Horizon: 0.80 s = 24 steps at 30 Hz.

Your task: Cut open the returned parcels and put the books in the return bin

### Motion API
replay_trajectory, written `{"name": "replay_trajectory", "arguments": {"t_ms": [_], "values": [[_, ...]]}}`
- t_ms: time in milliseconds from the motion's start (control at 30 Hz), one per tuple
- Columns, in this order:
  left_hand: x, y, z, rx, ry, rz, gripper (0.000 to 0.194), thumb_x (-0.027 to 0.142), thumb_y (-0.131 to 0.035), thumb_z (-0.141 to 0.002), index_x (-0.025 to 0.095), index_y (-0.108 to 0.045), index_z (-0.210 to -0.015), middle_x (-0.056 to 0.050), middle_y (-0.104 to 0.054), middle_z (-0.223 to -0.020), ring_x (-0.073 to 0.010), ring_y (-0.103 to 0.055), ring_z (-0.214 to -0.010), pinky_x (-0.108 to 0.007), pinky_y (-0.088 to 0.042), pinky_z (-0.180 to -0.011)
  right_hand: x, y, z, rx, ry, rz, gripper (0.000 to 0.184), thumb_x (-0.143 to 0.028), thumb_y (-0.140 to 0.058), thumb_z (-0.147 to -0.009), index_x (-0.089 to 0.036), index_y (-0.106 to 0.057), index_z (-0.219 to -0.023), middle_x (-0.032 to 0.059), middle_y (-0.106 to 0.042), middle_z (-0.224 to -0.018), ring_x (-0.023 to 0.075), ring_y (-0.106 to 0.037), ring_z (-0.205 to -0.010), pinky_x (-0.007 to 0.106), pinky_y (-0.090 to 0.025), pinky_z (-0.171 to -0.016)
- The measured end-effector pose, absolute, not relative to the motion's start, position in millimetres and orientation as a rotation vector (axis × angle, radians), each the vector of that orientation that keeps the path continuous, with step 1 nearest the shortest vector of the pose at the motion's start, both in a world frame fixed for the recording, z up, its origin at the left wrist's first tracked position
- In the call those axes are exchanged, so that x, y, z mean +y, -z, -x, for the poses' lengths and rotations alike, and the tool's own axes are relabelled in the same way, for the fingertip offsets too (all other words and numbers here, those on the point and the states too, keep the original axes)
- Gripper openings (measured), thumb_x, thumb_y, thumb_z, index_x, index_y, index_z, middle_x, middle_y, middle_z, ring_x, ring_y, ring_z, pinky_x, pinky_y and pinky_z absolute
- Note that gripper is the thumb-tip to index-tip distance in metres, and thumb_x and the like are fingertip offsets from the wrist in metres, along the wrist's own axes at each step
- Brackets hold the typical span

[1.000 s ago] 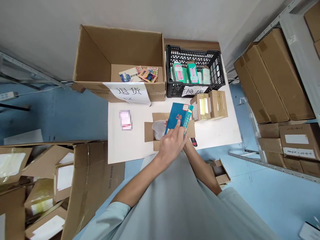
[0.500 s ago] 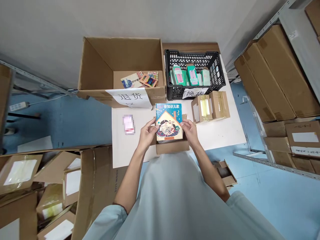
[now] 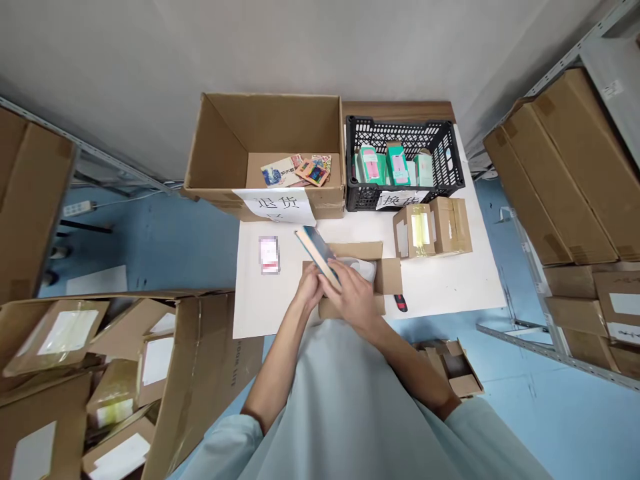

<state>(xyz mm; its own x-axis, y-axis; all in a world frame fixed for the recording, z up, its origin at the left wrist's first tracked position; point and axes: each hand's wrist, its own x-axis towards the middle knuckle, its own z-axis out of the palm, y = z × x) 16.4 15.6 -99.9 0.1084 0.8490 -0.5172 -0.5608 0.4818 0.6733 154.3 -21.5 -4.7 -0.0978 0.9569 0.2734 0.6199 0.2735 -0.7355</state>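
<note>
A thick book [image 3: 320, 253] with a dark blue cover is held up at a tilt, its pale page edges facing me. My left hand [image 3: 309, 288] grips it at the lower end. My right hand [image 3: 353, 293] is closed on its right side near the bottom, with the fingers along the cover. Behind and below the hands stands an open small cardboard box [image 3: 389, 277], its flaps spread. Whitish plastic wrapping [image 3: 365, 269] shows inside it, partly hidden by my right hand.
On the white table [image 3: 440, 287] stand a large carton [image 3: 220, 197] with books, a black crate [image 3: 455, 170] of green boxes and two taped parcels [image 3: 434, 227]. A red-black cutter [image 3: 401, 303] lies near the front edge. Left is a big parcel-filled carton [image 3: 200, 373]; shelving [image 3: 595, 60] stands right.
The book has turned from its illustrated cover facing me to its page edges, tilting leftward. Both hands have shifted with it, the right one now over the small box. The view has moved too.
</note>
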Motion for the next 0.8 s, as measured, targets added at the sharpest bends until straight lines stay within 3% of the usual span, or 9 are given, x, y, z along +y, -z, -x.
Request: {"name": "replay_trajectory", "arguments": {"t_ms": [133, 300, 367, 433, 533, 600, 667, 733, 800], "values": [[3, 91, -1, 1.114, -1.057, -0.402, 0.06, 0.037, -0.1, -0.073, 0.018, -0.083, -0.128, -0.013, -0.082, -0.138, -0.0315, -0.075, -0.132, -0.045, -0.054, -0.121, -14, 23, -188, -1.479, -0.724, 1.618, 0.042, -0.052, -0.066, -0.111, -0.022, -0.081, -0.137, 0.0115, -0.088, -0.128, 0.0297, -0.086, -0.113, 0.045, -0.071, -0.104], [-15, 90, 17, 1.244, -1.029, -0.489, 0.084, 0.057, -0.105, -0.067, 0.015, -0.081, -0.137, -0.018, -0.084, -0.132, -0.0381, -0.074, -0.133, -0.056, -0.051, -0.124, -11, 46, -216, -1.317, -1.083, 1.69, 0.071, -0.065, -0.07, -0.101, -0.014, -0.076, -0.151, 0.0149, -0.089, -0.122, 0.0318, -0.086, -0.101, 0.042, -0.072, -0.089], [-7, 87, 26, 1.256, -1.026, -0.545, 0.085, 0.063, -0.101, -0.071, 0.016, -0.081, -0.139, -0.017, -0.083, -0.135, -0.0378, -0.075, -0.132, -0.055, -0.053, -0.123, -4, 47, -219, -1.327, -1.174, 1.687, 0.081, -0.066, -0.069, -0.1, -0.009, -0.071, -0.157, 0.011, -0.089, -0.099, 0.0285, -0.083, -0.084, 0.038, -0.069, -0.076], [18, 78, 39, 1.293, -1.035, -0.693, 0.08, 0.064, -0.096, -0.075, 0.018, -0.082, -0.139, -0.016, -0.081, -0.14, -0.0363, -0.075, -0.13, -0.052, -0.055, -0.121, 13, 42, -218, -1.386, -1.179, 1.679, 0.085, -0.067, -0.068, -0.101, -0.006, -0.068, -0.16, 0.0025, -0.079, -0.072, 0.0232, -0.072, -0.065, 0.033, -0.062, -0.064], [83, 51, 59, 1.381, -1.103, -1.041, 0.061, 0.057, -0.089, -0.083, 0.02, -0.086, -0.131, -0.014, -0.079, -0.143, -0.0346, -0.075, -0.131, -0.048, -0.057, -0.119, 67, 23, -208, -1.466, -1.119, 1.614, 0.091, -0.072, -0.068, -0.101, -0.006, -0.066, -0.162, -0.004, -0.068, -0.061, 0.0185, -0.061, -0.056, 0.031, -0.058, -0.061], [138, 24, 70, 1.411, -1.167, -1.213, 0.052, 0.05, -0.082, -0.09, 0.019, -0.085, -0.131, -0.015, -0.08, -0.143, -0.0355, -0.075, -0.131, -0.049, -0.059, -0.118, 120, 9, -197, -1.467, -1.065, 1.559, 0.095, -0.077, -0.072, -0.097, -0.006, -0.068, -0.16, 0.0008, -0.08, -0.078, 0.0207, -0.068, -0.065, 0.034, -0.064, -0.069], [190, -4, 76, 1.43, -1.222, -1.352, 0.048, 0.042, -0.076, -0.097, 0.016, -0.082, -0.136, -0.015, -0.081, -0.142, -0.0363, -0.076, -0.131, -0.05, -0.059, -0.118, 177, -5, -183, -1.448, -1.033, 1.446, 0.096, -0.08, -0.07, -0.096, -0.008, -0.069, -0.159, 0.0094, -0.088, -0.115, 0.0262, -0.078, -0.088, 0.039, -0.069, -0.084], [229, -27, 79, 1.469, -1.267, -1.439, 0.048, 0.033, -0.071, -0.102, 0.013, -0.076, -0.145, -0.017, -0.077, -0.15, -0.0345, -0.073, -0.138, -0.048, -0.056, -0.123, 225, -14, -172, -1.434, -1.002, 1.359, 0.093, -0.079, -0.07, -0.096, -0.008, -0.071, -0.157, 0.016, -0.081, -0.144, 0.0319, -0.08, -0.117, 0.045, -0.067, -0.104], [248, -38, 82, 1.546, -1.288, -1.454, 0.051, 0.023, -0.067, -0.104, 0.008, -0.069, -0.153, -0.022, -0.069, -0.16, -0.032, -0.067, -0.148, -0.048, -0.05, -0.129, 251, -15, -168, -1.448, -0.938, 1.359, 0.084, -0.074, -0.072, -0.097, -0.009, -0.075, -0.15, 0.0195, -0.077, -0.151, 0.0346, -0.078, -0.131, 0.048, -0.062, -0.116]]}}
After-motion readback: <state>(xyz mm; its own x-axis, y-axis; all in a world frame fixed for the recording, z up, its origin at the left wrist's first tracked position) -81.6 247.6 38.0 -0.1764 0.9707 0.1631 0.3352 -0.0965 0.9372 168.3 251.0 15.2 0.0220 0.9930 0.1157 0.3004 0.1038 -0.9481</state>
